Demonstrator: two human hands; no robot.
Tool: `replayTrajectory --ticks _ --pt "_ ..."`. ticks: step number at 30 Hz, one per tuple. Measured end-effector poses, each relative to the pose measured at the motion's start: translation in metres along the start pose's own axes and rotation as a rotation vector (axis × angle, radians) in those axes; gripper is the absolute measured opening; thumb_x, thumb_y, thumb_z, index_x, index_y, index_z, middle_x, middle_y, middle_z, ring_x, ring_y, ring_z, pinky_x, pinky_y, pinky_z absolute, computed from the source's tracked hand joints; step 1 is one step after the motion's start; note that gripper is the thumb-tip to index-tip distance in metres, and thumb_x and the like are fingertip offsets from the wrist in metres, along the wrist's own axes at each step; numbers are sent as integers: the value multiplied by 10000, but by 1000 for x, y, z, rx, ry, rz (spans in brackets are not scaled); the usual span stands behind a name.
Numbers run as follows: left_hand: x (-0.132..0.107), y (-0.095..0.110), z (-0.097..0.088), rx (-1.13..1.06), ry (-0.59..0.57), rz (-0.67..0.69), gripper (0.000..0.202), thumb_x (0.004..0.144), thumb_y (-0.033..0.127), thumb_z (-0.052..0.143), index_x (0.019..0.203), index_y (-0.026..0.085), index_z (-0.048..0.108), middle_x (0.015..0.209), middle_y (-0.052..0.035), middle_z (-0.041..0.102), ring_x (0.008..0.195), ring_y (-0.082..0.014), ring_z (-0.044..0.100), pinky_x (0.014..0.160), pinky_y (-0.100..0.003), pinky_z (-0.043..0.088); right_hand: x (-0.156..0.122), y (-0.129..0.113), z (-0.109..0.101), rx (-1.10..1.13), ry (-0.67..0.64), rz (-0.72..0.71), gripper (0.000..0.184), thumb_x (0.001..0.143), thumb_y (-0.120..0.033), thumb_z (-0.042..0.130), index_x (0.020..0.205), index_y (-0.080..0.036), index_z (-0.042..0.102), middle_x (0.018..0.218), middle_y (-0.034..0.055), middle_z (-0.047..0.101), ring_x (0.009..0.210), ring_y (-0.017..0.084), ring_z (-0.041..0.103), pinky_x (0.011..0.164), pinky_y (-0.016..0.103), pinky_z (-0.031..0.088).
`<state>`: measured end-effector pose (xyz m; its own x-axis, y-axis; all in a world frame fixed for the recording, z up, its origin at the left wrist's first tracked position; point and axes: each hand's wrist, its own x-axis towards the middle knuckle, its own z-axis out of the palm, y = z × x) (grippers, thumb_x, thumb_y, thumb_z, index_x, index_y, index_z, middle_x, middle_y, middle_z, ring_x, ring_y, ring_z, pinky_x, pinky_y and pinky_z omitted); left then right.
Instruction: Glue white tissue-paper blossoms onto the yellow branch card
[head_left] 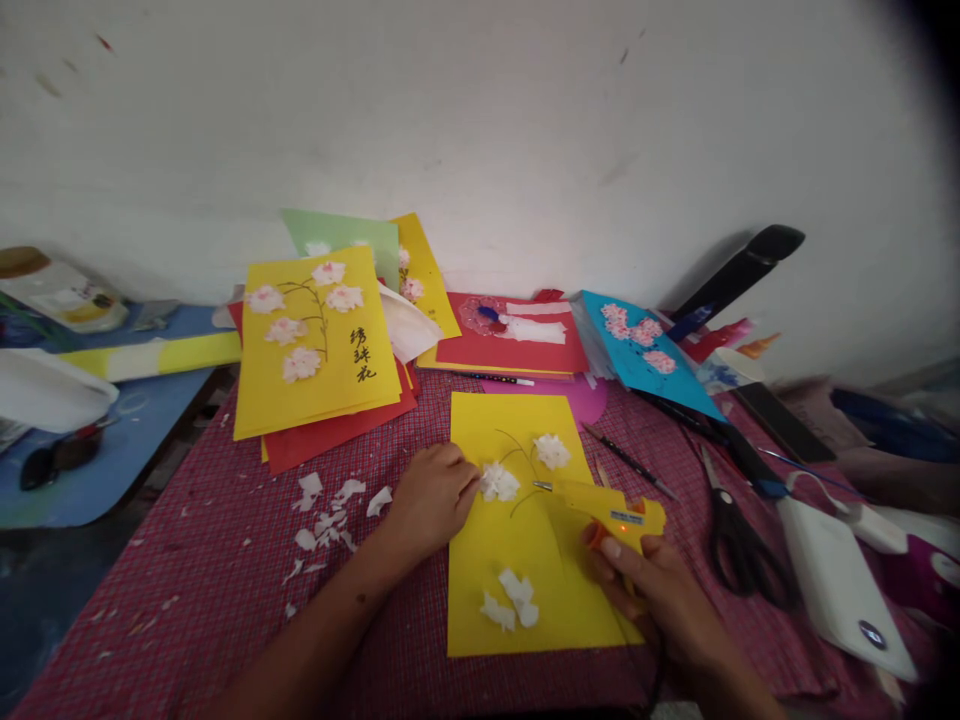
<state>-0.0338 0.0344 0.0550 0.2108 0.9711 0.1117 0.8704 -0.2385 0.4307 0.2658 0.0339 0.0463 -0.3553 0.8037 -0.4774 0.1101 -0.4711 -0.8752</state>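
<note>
**Glue gun point(604, 500) gripped in the right hand point(660, 588), left hand point(433, 500) at a white paper flower point(499, 484)**

In the head view, a yellow sheet point(480, 565) lies around the middle of the table point(202, 590), towards its near edge. The paper flower is on this sheet, near its left edge. The person's left hand comes in over that edge with bent, gathered fingers, their tips at the flower; whether they pinch it cannot be told. The right hand is closed round the handle of the glue gun over the sheet's right edge. The nozzle points towards the left edge, just beside the thin drawn stems point(517, 450), and a small orange light shows on the body.

A second flower point(552, 452) sits near the sheet's far right corner, and loose white pieces point(519, 598) lie near its near edge. More paper scraps point(327, 522) are scattered on the table left of the sheet.

Towards the table's far left corner, a yellow card point(292, 305) with pinkish flowers and black characters tops a stack. Along the far edge lies a red card point(465, 350) bearing white strips. A blue card point(630, 365) stands out towards the far right corner. A brush point(630, 462) is just beside the sheet; black scissors point(739, 555) lie towards the table's right edge.
</note>
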Motion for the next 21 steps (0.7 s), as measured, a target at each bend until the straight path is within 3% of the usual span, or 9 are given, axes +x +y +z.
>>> replayTrajectory --ticks 6,21 --pt "-2 3 -6 -7 -5 29 166 921 288 539 919 206 683 890 -53 599 909 -209 547 849 -352 409 -1 -3 2 -7 4 3 444 816 -592 659 700 -173 572 473 -58 390 420 71 280 445 233 193" --pt "1 5 -4 65 -97 110 266 993 275 430 929 193 675 888 -55 616 897 -202 566 832 -350 410 0 2 -1 22 10 12 406 845 -546 657 715 -168 589 487 -46 413 430 64 309 429 216 218"
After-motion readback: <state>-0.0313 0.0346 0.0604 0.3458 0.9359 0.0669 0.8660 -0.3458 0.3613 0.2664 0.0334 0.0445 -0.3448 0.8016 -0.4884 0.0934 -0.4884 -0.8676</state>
